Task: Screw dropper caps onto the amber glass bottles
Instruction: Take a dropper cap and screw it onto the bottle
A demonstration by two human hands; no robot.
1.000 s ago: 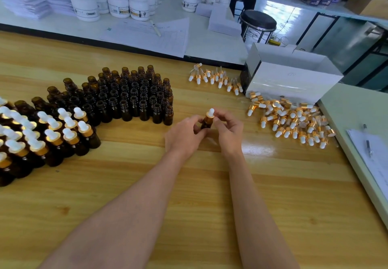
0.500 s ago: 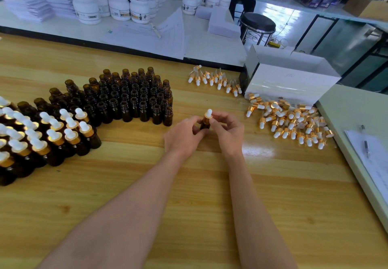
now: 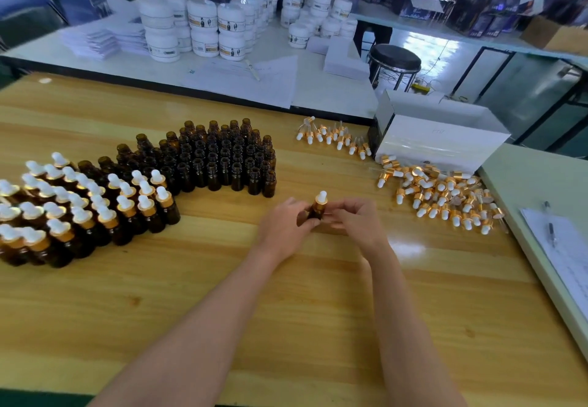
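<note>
Sitting between the two hands near the middle of the wooden worktop [image 3: 286, 311], an amber bottle [image 3: 316, 214] stands roughly upright with a dropper cap [image 3: 321, 200] on its neck, white bulb uppermost. The left hand [image 3: 284, 223] comes in from the left and wraps its curled fingers round the bottle's dark body. The right hand [image 3: 356, 219] comes in from the right, thumb and fingertips pinching at the cap's gold collar. The fingers hide the bottle's base, so I cannot tell whether it touches the wood. Both forearms stretch out from the near edge and converge on the bottle.

To the left of the hands, a packed block of uncapped bottles [image 3: 222, 158] stands with open necks. Further left, and touching that block, stand the capped bottles [image 3: 79, 206], each topped with a white bulb. To the right of the hands, well apart from them, lies a loose pile of spare caps [image 3: 442, 193], gold collars and white bulbs jumbled together. A short row of droppers [image 3: 334, 138] lies beyond it, just beside a white box [image 3: 439, 142]. At the far right a pen [image 3: 550, 222] rests on a sheet of paper [image 3: 569, 254] on a paler surface. White jars [image 3: 206, 28] are stacked on the table behind, and a black stool [image 3: 394, 60] stands near them.
</note>
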